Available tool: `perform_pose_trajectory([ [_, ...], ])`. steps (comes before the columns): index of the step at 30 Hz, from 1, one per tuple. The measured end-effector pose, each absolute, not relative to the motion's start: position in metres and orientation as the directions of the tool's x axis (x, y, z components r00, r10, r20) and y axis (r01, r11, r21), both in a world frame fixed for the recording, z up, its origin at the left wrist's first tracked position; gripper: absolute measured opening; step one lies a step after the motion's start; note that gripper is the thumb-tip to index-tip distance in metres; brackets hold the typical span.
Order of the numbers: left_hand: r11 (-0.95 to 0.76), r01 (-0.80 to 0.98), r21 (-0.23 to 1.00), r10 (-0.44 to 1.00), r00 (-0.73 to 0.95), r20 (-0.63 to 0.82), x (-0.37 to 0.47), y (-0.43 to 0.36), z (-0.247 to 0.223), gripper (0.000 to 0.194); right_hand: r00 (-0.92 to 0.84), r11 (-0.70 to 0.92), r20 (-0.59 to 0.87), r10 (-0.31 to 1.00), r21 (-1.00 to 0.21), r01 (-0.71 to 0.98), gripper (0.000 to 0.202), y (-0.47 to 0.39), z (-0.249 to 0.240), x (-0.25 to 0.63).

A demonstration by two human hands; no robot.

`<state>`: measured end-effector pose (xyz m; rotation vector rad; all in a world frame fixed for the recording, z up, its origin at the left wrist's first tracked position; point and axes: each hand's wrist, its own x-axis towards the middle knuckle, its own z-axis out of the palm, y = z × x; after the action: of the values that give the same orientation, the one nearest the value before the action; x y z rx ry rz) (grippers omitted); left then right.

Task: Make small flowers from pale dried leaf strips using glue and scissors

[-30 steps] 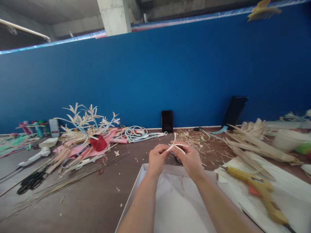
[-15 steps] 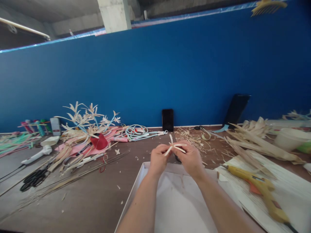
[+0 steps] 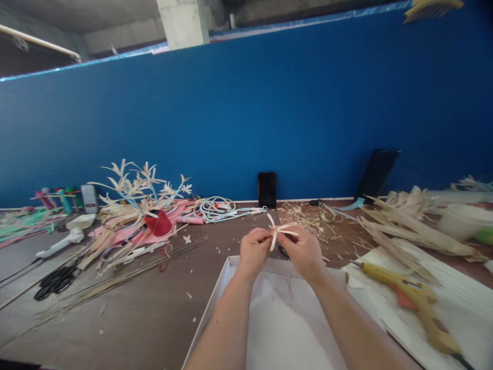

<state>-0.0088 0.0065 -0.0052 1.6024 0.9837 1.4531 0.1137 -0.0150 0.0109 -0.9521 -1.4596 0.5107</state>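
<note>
Grip tip: stay gentle near the crossing

My left hand (image 3: 255, 252) pinches one side of this pale strip cluster (image 3: 276, 229), near the far edge of the white box (image 3: 279, 266); my right hand (image 3: 305, 252) pinches the other. I'd keep both light so nothing creases.

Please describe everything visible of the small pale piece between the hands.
The small pale piece has narrow, flat strips spreading star-like from one centre; they look like dried husk. The left hand and the right hand pinch it near its centre, near the far rim of the white box. Part is hidden.
</note>
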Motion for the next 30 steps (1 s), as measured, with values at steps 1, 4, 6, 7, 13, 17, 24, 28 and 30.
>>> perform_pose_trajectory([
  [1,-0.424,0.054,0.904,0.905,0.062,0.421,-0.0088,0.0066,-0.0056,0.014,0.097,0.566,0.603,0.792,-0.784,0.253,0.011,-0.0145,0.0103,0.1136],
  [4,-0.417,0.053,0.908,0.908,0.073,0.413,-0.0088,0.0061,-0.0052,0.015,0.094,0.578,0.619,0.780,-0.770,0.270,0.010,-0.0139,0.0098,0.1135],
  [6,-0.418,0.049,0.907,0.907,0.074,0.414,-0.0086,0.0059,-0.0051,0.015,0.093,0.585,0.628,0.773,-0.762,0.278,0.010,-0.0137,0.0101,0.1136],
  [7,-0.418,0.045,0.907,0.907,0.075,0.414,-0.0085,0.0060,-0.0053,0.015,0.093,0.588,0.632,0.769,-0.758,0.282,0.009,-0.0138,0.0102,0.1136],
  [13,-0.434,0.026,0.900,0.899,0.074,0.432,-0.0079,0.0071,-0.0074,0.016,0.097,0.579,0.638,0.764,-0.745,0.332,0.009,-0.0155,0.0103,0.1133],
  [17,-0.443,0.019,0.896,0.895,0.073,0.440,-0.0077,0.0039,-0.0027,0.013,0.104,0.573,0.654,0.749,-0.719,0.394,0.011,-0.0174,0.0119,0.1126],
  [24,-0.450,0.092,0.889,0.892,0.102,0.441,-0.0098,0.0047,-0.0024,0.016,0.121,0.523,0.602,0.789,-0.761,0.383,0.017,-0.0188,0.0122,0.1117],
  [28,-0.429,0.119,0.896,0.903,0.095,0.420,-0.0109,0.0066,-0.0047,0.020,0.136,0.458,0.519,0.844,-0.828,0.323,0.033,-0.0166,0.0082,0.1110],
  [30,-0.417,0.141,0.898,0.909,0.078,0.410,-0.0112,0.0064,-0.0042,0.021,0.147,0.435,0.499,0.854,-0.840,0.325,0.031,-0.0154,0.0070,0.1112],
])
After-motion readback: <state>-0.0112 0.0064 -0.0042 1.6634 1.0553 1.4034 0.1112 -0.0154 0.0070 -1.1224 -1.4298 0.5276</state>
